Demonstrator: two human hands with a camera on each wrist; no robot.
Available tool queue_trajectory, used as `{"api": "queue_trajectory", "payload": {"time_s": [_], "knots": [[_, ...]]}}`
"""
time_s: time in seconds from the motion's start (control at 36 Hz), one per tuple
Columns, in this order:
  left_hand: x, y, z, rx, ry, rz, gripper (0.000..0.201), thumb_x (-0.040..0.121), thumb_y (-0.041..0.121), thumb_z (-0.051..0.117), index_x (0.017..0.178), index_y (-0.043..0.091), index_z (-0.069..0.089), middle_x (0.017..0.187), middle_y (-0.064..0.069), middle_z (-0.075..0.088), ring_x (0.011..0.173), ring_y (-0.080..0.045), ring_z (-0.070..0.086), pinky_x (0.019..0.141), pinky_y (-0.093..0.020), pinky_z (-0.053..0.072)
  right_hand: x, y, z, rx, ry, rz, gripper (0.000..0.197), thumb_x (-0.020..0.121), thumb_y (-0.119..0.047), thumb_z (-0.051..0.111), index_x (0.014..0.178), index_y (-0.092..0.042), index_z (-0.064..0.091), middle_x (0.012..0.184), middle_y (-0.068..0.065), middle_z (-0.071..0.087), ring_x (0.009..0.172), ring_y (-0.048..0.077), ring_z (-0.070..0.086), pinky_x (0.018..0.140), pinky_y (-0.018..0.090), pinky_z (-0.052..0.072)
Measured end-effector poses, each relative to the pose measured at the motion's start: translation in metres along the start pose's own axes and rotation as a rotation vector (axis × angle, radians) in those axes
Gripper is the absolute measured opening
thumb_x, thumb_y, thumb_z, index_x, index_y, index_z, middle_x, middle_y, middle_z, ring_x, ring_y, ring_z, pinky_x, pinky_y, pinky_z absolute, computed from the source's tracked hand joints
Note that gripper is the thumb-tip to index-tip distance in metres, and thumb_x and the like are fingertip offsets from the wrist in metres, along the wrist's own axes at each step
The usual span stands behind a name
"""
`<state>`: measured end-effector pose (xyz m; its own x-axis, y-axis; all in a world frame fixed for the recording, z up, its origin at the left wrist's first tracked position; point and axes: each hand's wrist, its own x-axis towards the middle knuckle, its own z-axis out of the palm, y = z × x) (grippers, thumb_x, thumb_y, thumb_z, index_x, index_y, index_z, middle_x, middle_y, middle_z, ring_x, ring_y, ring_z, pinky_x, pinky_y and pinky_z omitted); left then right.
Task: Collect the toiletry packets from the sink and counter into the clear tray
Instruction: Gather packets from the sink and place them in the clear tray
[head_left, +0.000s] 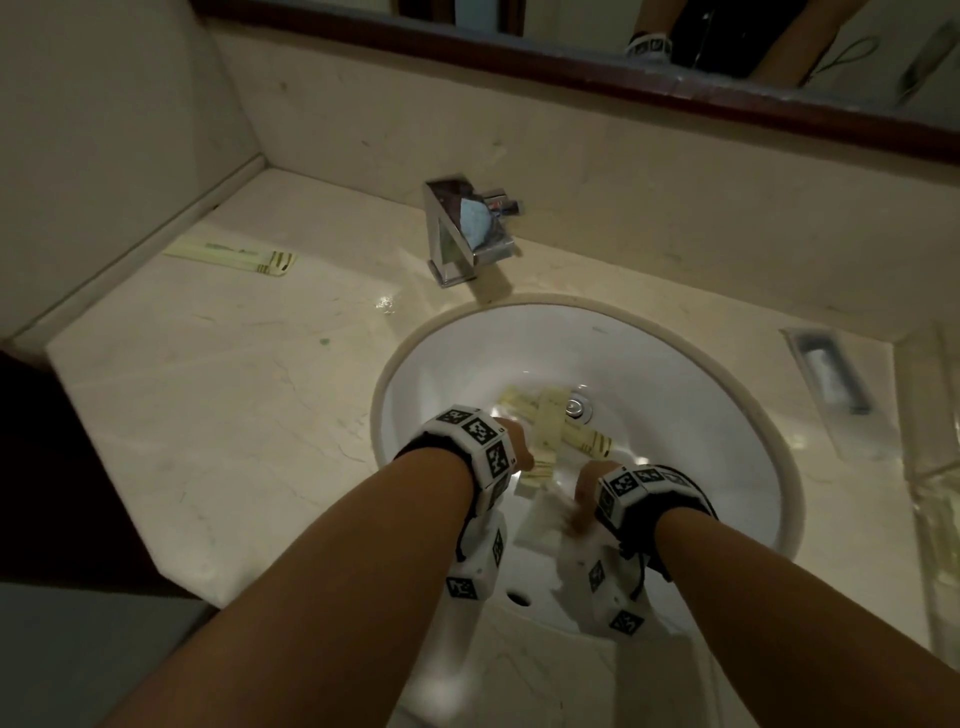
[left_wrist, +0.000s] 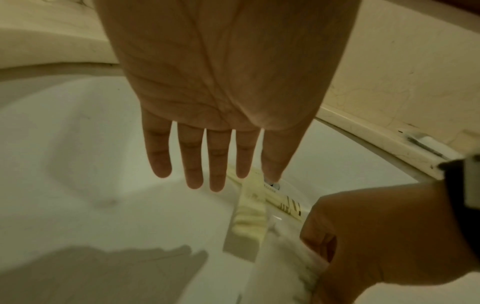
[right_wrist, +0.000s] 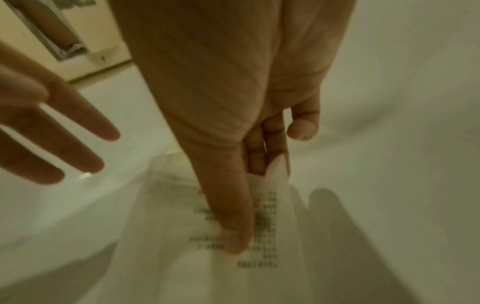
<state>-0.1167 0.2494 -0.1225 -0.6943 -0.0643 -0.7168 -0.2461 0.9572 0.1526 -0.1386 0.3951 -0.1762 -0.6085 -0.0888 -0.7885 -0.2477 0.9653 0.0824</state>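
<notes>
Several pale yellow toiletry packets (head_left: 550, 421) lie crossed beside the drain of the white sink (head_left: 675, 364). My left hand (head_left: 519, 447) hovers over them with straight, spread fingers (left_wrist: 192, 174) and holds nothing. The nearest yellow packet (left_wrist: 249, 216) lies just below its fingertips. My right hand (head_left: 584, 499) is low in the basin near the front wall and pinches a white packet with printed text (right_wrist: 262, 232), thumb on top. One more long packet (head_left: 228, 254) lies on the counter at far left. The clear tray (head_left: 930, 483) stands at the right edge.
A chrome faucet (head_left: 467, 228) stands behind the sink. A clear oblong holder with a dark item (head_left: 831, 379) lies on the counter right of the basin. The marble counter (head_left: 234, 415) stretches left to a wall; a mirror runs along the back.
</notes>
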Motion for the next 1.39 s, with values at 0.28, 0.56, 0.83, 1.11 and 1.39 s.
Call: {"api": "queue_trajectory", "payload": {"time_s": [0.28, 0.56, 0.83, 1.11, 1.39], "knots": [[-0.050, 0.041, -0.041, -0.042, 0.128, 0.218, 0.040, 0.093, 0.028, 0.055, 0.129, 0.009, 0.055, 0.133, -0.007, 0.056, 0.124, -0.025, 0.052, 0.100, -0.031, 0.041, -0.073, 0.028, -0.063, 0.383, 0.216, -0.106, 0.020, 0.082, -0.026, 0.070, 0.069, -0.017, 0.057, 0.077, 0.002, 0.053, 0.080, 0.019, 0.053, 0.068, 0.025, 0.039], [-0.096, 0.128, -0.077, -0.032, 0.231, 0.342, 0.038, 0.093, 0.029, 0.057, 0.118, 0.000, 0.060, 0.124, -0.019, 0.061, 0.115, -0.032, 0.058, 0.094, -0.035, 0.046, -0.156, 0.122, -0.062, 0.908, 0.451, -0.042, 0.021, 0.086, -0.013, 0.061, 0.070, -0.023, 0.050, 0.073, 0.006, 0.065, 0.062, 0.021, 0.063, 0.061, 0.032, 0.055], [-0.124, 0.250, -0.049, -0.137, 0.199, 0.506, 0.038, 0.089, 0.029, 0.064, 0.116, 0.003, 0.063, 0.121, -0.014, 0.065, 0.115, -0.027, 0.060, 0.095, -0.032, 0.047, -0.226, 0.248, -0.019, 1.070, 0.595, 0.128, 0.026, 0.082, -0.019, 0.067, 0.060, -0.023, 0.053, 0.067, 0.001, 0.058, 0.074, 0.021, 0.057, 0.070, 0.031, 0.046], [-0.145, 0.342, 0.007, -0.127, 0.122, 0.594, 0.027, 0.087, 0.022, 0.062, 0.103, 0.000, 0.068, 0.108, -0.013, 0.070, 0.108, -0.027, 0.064, 0.091, -0.032, 0.053, -0.262, 0.331, 0.041, 1.088, 0.746, 0.315, 0.026, 0.084, -0.016, 0.065, 0.064, -0.018, 0.047, 0.065, -0.001, 0.057, 0.057, 0.010, 0.053, 0.052, 0.016, 0.040], [-0.114, 0.352, 0.052, -0.177, 0.158, 0.468, 0.027, 0.087, 0.013, 0.062, 0.111, 0.002, 0.067, 0.118, -0.012, 0.066, 0.109, -0.024, 0.064, 0.097, -0.032, 0.052, -0.221, 0.341, 0.072, 0.980, 0.716, 0.327, 0.028, 0.086, -0.017, 0.059, 0.063, -0.026, 0.045, 0.084, 0.005, 0.063, 0.078, 0.021, 0.057, 0.068, 0.025, 0.041]]}}
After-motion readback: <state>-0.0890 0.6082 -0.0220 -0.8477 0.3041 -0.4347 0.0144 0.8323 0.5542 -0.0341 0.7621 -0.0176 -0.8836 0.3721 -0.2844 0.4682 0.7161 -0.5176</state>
